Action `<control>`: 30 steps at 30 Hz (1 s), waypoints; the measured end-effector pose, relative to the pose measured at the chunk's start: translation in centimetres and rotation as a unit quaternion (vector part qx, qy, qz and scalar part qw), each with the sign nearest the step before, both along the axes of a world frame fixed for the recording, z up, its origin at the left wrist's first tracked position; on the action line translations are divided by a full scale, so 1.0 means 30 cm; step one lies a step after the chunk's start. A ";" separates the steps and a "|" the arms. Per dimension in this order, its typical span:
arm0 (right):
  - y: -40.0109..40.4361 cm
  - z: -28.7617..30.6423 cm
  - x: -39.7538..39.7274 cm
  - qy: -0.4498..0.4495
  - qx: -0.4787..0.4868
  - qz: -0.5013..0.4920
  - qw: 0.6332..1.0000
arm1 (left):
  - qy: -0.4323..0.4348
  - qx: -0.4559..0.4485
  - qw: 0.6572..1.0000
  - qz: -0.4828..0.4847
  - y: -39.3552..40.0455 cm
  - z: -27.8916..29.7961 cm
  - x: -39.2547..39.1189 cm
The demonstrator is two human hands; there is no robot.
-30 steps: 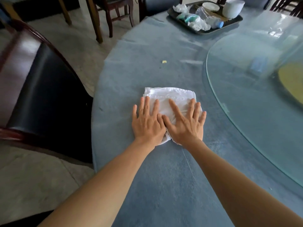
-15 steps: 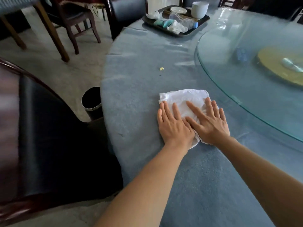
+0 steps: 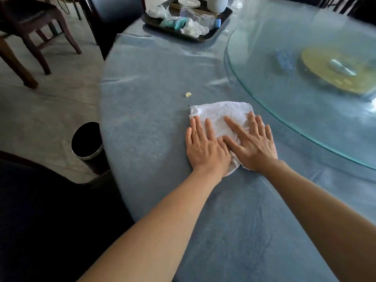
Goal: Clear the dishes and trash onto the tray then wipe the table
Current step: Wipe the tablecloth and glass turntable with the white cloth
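Head view. A white cloth, folded into a rumpled pad with creased, slightly uneven edges, lay flat on the blue-grey covered worktop, near its left edge and just short of the glass turntable. Both hands were laid palm-down on the cloth's near half, fingers straight and slightly spread: the left hand covered its near-left corner, the right hand its near-right part, the thumbs touching between them. Neither hand gripped the cloth; each pressed it against the worktop. A small yellow crumb sat on the worktop just beyond the cloth, apart from it. Farther off, near the far edge, a dark tray carried crumpled white wrappers, teal and blue packets, a plate and a white cup. Under the turntable glass lay a yellow disc. On the floor beside the worktop stood a black bin; wooden chairs stood beyond.
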State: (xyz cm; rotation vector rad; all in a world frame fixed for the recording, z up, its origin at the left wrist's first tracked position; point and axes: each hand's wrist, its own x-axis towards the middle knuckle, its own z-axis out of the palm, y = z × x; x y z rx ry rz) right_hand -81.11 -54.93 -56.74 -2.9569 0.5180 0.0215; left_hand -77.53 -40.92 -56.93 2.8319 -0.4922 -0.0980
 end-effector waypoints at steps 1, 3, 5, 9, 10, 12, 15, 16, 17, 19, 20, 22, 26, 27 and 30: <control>0.006 0.000 0.031 -0.002 0.001 -0.004 1.000 | 0.000 -0.001 1.000 -0.006 0.005 -0.003 0.032; 0.016 0.001 0.088 -0.001 0.004 -0.008 1.000 | 0.002 -0.007 1.000 -0.011 0.015 -0.010 0.093; 0.023 0.005 0.127 0.002 0.004 -0.015 1.000 | -0.005 -0.003 1.000 -0.020 0.026 -0.012 0.143; 0.056 0.007 0.193 0.000 0.003 -0.041 0.999 | -0.011 0.007 0.998 -0.055 0.062 -0.005 0.242; 0.071 0.006 0.217 0.000 0.004 -0.045 0.999 | -0.012 0.011 0.998 -0.059 0.076 -0.005 0.268; 0.107 0.005 0.275 0.001 0.005 -0.055 0.998 | -0.013 0.016 0.998 -0.066 0.105 0.000 0.331; 0.169 0.003 0.385 -0.007 0.006 -0.072 0.997 | -0.018 0.021 0.997 -0.070 0.165 0.001 0.456; 0.194 0.001 0.428 -0.012 0.007 -0.076 0.997 | -0.021 0.027 0.997 -0.073 0.188 0.002 0.502; 0.220 0.000 0.472 -0.017 0.009 -0.079 0.997 | -0.022 0.033 0.996 -0.079 0.212 0.005 0.550; 0.268 -0.002 0.566 -0.026 0.011 -0.085 0.996 | -0.016 0.045 0.995 -0.093 0.259 0.006 0.652; 0.288 -0.002 0.621 -0.029 0.010 -0.088 0.996 | -0.016 0.048 0.994 -0.099 0.277 0.005 0.711; 0.328 -0.004 0.736 -0.031 0.013 -0.092 0.995 | -0.018 0.047 0.993 -0.110 0.313 0.006 0.842; 0.381 -0.011 0.908 -0.032 0.010 -0.138 0.990 | -0.014 0.036 0.986 -0.162 0.346 0.003 1.054; 0.388 -0.008 0.929 -0.031 0.009 -0.156 0.987 | -0.014 0.035 0.983 -0.181 0.347 0.004 1.089; 0.428 -0.002 0.983 -0.019 0.014 -0.209 0.978 | -0.016 0.037 0.971 -0.236 0.354 0.000 1.189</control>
